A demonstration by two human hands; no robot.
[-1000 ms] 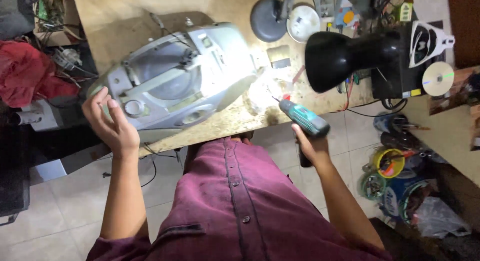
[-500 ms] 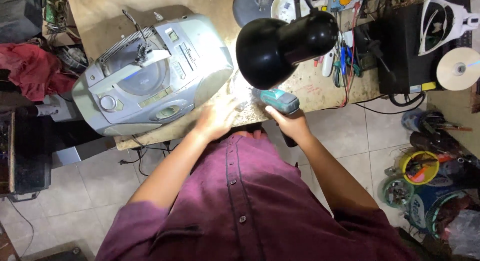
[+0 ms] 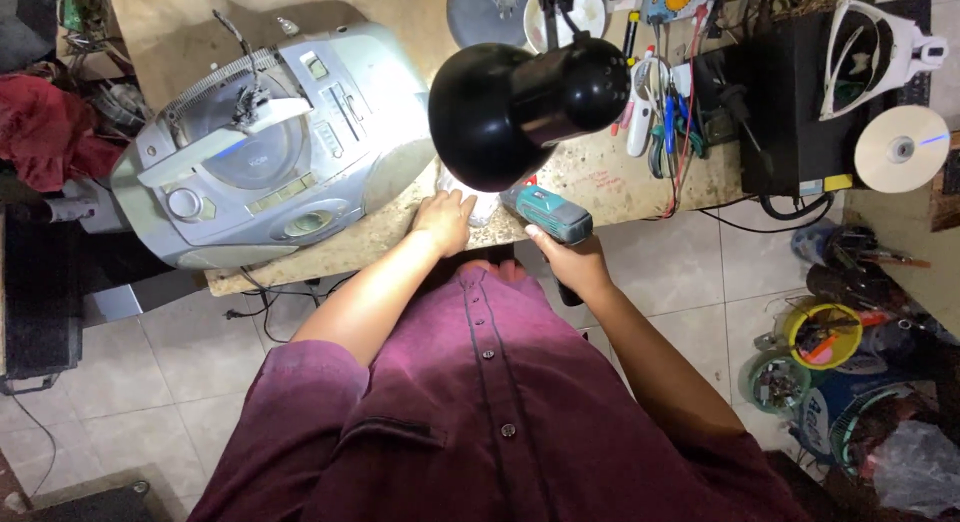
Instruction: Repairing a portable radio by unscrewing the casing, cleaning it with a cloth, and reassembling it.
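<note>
Since a second ago the left hand (image 3: 443, 222) has left the end of the stereo (image 3: 265, 147) and come in to the bench edge, where it now lies flat on a small pale object (image 3: 470, 204) under the lamp (image 3: 525, 107). What that object is cannot be told; the lamp shade hides most of it. The right hand (image 3: 572, 262) stays clamped round the grip of the teal drill (image 3: 548, 212), whose nose points toward the pale object, just beside the left hand. So the work looks to have moved from shifting the stereo to steadying the small piece for the drill.

The two hands are close together at the near edge of the bench (image 3: 600, 177), one drill between them. One stereo sits to the left, its round lid up, partly overhanging the bench. One black lamp hangs over the work. Farther right stand a black box (image 3: 790, 102) and one loose disc (image 3: 900, 147). A red cloth (image 3: 45, 132) lies at far left.
</note>
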